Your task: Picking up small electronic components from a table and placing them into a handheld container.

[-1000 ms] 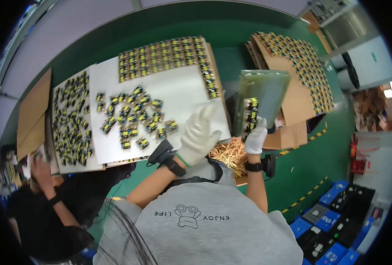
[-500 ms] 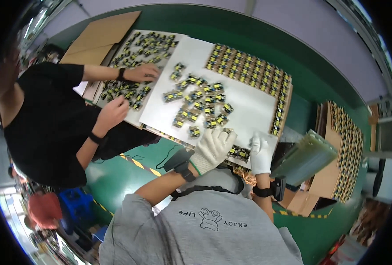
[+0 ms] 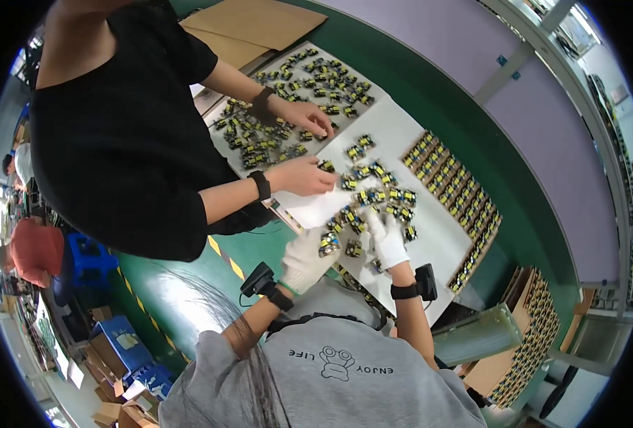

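White knit glove on the L hand (image 3: 306, 262), fingers curled round one small component (image 3: 328, 244) w/ a yellow top; the pc sits at its 2 o'clock side, just above the near edge of the white bd (image 3: 438, 250). R hand (image 3: 388, 242), also white-gloved, is over the bd, fingers stretched to 12 o'clock, at the near side of the loose cluster (image 3: 381, 194); can't tell if it's gripping a pc.

Clock from R hand: a lone component (image 3: 353, 248) at 9, between the two gloves. Neat rows (image 3: 456, 185) of the same pcs at 2, well apart; single line (image 3: 479, 255) along the bd edge at 3. Greenish panel (image 3: 480, 334) between 4 and 5, partly hiding a cardboard sheet packed w/ pcs (image 3: 534, 342) at 4.

Co-worker (image 3: 117, 150) in black at 10. Their nearer hand (image 3: 304, 177) is by a pc at the bd's edge, grip unclear; farther hand (image 3: 306, 118) is over the second bd (image 3: 345, 127) at 11, which carries many scattered pcs. Brown cardboard (image 3: 259, 21) beyond it, approx 11. Blue stool (image 3: 92, 260) on the green floor at 9.
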`<state>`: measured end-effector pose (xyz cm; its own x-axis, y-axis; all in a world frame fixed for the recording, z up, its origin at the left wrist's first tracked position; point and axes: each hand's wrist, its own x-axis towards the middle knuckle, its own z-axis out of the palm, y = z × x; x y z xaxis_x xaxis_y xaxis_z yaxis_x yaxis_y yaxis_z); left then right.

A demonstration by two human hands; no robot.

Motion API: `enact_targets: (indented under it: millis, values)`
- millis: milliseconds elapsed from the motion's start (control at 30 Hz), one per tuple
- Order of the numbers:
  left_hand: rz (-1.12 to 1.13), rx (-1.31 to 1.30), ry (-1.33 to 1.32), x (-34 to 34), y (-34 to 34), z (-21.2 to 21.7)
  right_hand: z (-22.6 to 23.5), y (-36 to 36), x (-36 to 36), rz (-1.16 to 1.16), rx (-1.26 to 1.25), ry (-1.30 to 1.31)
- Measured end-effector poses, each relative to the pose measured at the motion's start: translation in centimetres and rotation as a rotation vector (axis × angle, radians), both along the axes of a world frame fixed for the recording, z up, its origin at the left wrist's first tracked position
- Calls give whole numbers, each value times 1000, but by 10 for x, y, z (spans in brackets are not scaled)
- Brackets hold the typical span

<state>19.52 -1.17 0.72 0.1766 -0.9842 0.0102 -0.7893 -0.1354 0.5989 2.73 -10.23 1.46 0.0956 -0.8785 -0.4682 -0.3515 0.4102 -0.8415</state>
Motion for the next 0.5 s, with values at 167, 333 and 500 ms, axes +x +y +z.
enact_targets:
  millis: [167, 333, 500]
  values:
    - [178, 16, 143, 20, -15, 5, -4, -34, 48, 320, -555, 323]
    - [203, -85, 86, 43, -31, -10, 4, -55, 75, 633, -696, 714]
    - [-8, -56, -30, 55, -51, -8, 13, -49, 81, 196, -587, 522]
